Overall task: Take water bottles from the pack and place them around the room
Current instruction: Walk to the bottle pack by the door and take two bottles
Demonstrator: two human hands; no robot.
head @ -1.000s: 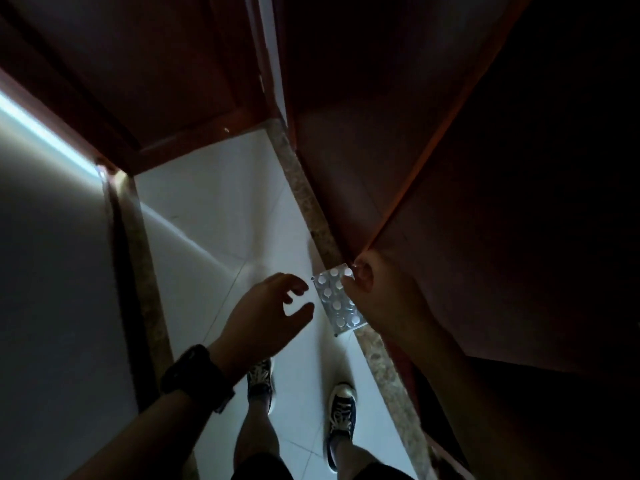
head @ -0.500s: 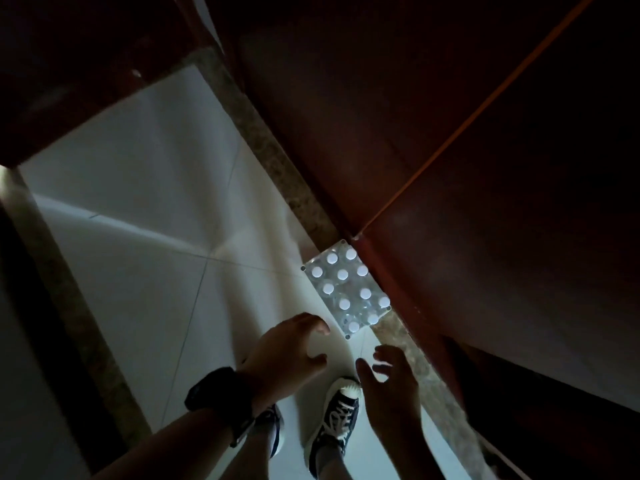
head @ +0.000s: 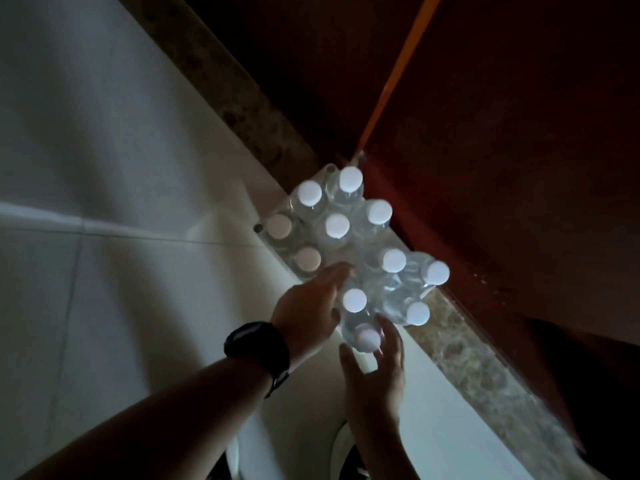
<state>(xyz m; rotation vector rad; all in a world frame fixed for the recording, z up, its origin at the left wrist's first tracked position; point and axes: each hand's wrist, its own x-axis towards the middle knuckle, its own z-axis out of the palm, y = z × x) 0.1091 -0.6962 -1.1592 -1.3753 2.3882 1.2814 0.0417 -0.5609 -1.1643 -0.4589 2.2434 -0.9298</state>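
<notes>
A shrink-wrapped pack of water bottles with white caps stands on the pale tiled floor against a dark wooden panel. The nearest bottle sits at the pack's near corner. My right hand reaches up from below, with thumb and fingers curled around that bottle's neck just under the cap. My left hand, with a black watch on the wrist, lies flat against the pack's near-left side. Its fingers are apart and touch the wrap beside another cap.
A speckled stone skirting strip runs diagonally along the dark wooden wall, which has an orange edge line. White floor tiles spread to the left. My shoes show dimly at the bottom. The light is very low.
The view has dropped much closer to the pack. Both hands moved forward from just short of it. The left now touches its side and the right wraps the nearest bottle.
</notes>
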